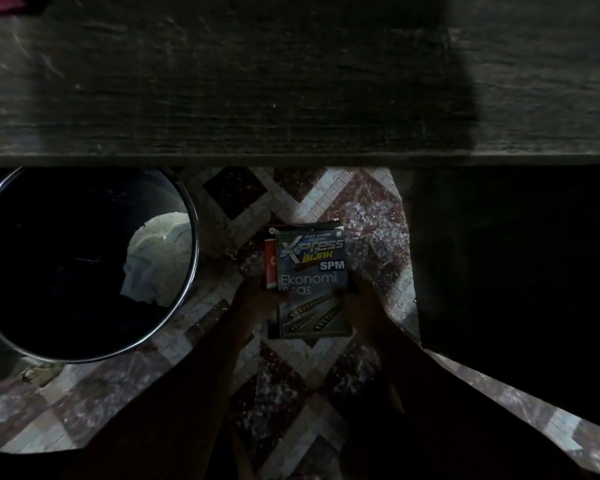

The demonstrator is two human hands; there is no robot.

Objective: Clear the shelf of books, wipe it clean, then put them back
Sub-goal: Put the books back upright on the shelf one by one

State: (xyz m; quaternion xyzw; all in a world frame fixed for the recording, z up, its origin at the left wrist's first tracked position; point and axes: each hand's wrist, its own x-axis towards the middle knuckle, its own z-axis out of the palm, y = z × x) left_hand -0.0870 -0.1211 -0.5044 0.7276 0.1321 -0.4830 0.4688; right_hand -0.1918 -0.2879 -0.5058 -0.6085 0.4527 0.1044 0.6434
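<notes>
I hold a small stack of books low over the patterned floor. The top one is a grey-blue book (312, 271) titled "Xpress Bijak SPM Ekonomi Asas". A red book (270, 268) pokes out under its left edge. My left hand (257, 299) grips the stack's left side and my right hand (357, 303) grips its right side. A dark wooden shelf board (291, 81) fills the upper half of the view, bare and dusty, with its front edge just beyond the books.
A large dark bucket (191, 237) with a shiny rim stands on the floor at the left, a pale cloth (156, 258) inside it. A deep shadowed area lies to the right. Patterned tile floor (291, 393) runs under my arms.
</notes>
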